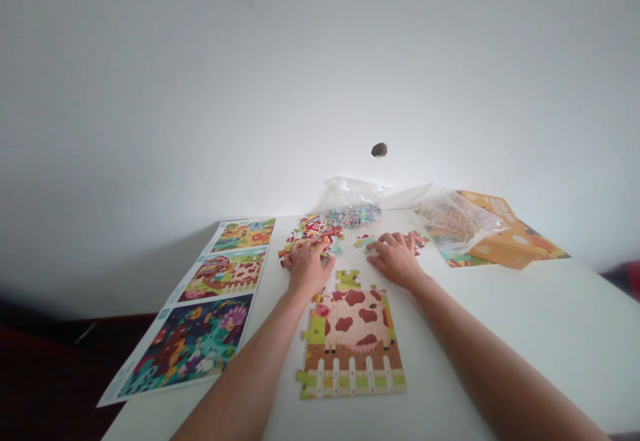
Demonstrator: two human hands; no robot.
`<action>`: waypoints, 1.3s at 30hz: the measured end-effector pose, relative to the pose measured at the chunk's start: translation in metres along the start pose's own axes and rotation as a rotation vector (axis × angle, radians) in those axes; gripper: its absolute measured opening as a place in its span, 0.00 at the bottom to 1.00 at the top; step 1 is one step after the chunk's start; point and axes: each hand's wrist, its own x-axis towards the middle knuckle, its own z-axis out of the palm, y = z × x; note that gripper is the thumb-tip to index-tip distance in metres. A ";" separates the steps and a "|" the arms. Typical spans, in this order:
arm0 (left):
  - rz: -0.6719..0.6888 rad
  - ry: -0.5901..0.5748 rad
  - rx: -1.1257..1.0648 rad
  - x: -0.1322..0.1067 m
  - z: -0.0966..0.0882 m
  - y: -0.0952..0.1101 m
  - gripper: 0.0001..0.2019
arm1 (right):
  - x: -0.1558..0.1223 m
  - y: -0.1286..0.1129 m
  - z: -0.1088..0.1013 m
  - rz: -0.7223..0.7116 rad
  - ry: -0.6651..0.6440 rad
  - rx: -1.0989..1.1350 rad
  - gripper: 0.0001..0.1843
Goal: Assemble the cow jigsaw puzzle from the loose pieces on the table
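Note:
My left hand (307, 266) lies palm down over a pile of loose jigsaw pieces (316, 226), its fingers stretched out across them. To its right, my right hand (398, 258) rests with fingers apart on a smaller group of pieces (421, 241), some of them hidden beneath it. Nearer to me, between my forearms, is a joined section of jigsaw puzzle (356, 341) showing a brown-spotted cow above a white fence. A green piece (349, 279) sits at the top edge of that section; I cannot tell whether it is locked in.
On the left lies a sheet (220, 274) printed with three pictures. A clear bag of pieces (353, 211) stands by the wall. Another clear bag (455, 217) overlaps an orange box (505, 234) on the right. The white table (500, 321) meets a white wall (280, 94) with a hole.

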 end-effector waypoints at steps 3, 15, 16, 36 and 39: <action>-0.005 -0.004 0.002 0.000 -0.001 0.001 0.16 | 0.001 0.002 0.000 0.020 0.012 0.019 0.13; -0.050 -0.042 0.062 0.000 -0.004 0.005 0.17 | 0.001 -0.003 0.000 0.064 -0.025 0.020 0.17; -0.055 -0.048 0.075 0.001 -0.004 0.005 0.17 | 0.001 -0.002 0.000 0.073 -0.025 0.028 0.16; -0.077 -0.079 0.103 0.000 -0.007 0.008 0.17 | 0.005 0.007 0.011 0.097 0.033 0.166 0.17; -0.079 -0.076 0.110 0.000 -0.006 0.008 0.17 | 0.005 0.007 0.012 0.098 0.037 0.184 0.17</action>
